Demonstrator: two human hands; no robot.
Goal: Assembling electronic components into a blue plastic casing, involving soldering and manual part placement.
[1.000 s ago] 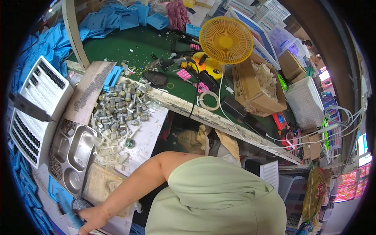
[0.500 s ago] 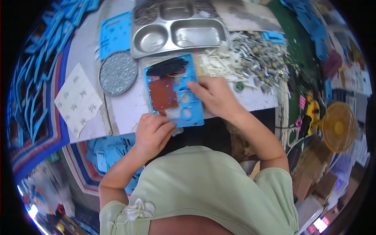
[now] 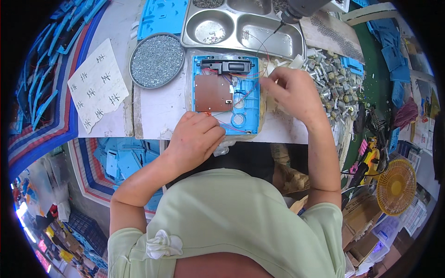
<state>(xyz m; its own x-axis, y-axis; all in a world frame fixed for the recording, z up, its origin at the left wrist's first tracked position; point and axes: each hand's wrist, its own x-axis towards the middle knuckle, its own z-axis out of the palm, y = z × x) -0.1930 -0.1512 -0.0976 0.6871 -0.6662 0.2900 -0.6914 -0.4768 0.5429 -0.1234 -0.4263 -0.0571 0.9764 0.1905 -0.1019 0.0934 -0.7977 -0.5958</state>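
A blue plastic casing (image 3: pixel 251 104) lies in front of me near the table's edge. Inside it are a brown circuit board (image 3: pixel 211 92) and a black module (image 3: pixel 226 66) across the top. My left hand (image 3: pixel 197 139) is closed at the casing's lower left edge, its fingertips partly hidden. Beyond the right side of the casing, my right hand (image 3: pixel 292 92) pinches thin coloured wires (image 3: pixel 252 77) between thumb and forefinger. Other thin wires curve up towards the metal tray.
A round dish of small screws (image 3: pixel 156 60) and a compartment tray (image 3: pixel 271 39) stand behind. A power screwdriver (image 3: pixel 296 11) hangs over the tray. Small metal motors (image 3: pixel 331 88) are heaped at right. Marked paper (image 3: pixel 97 88) lies left; a yellow fan (image 3: pixel 396 187) stands far right.
My right hand has left the casing's right side and moved outward to the wires. My left hand stays at the lower edge. The view has shifted, and the power screwdriver now shows.
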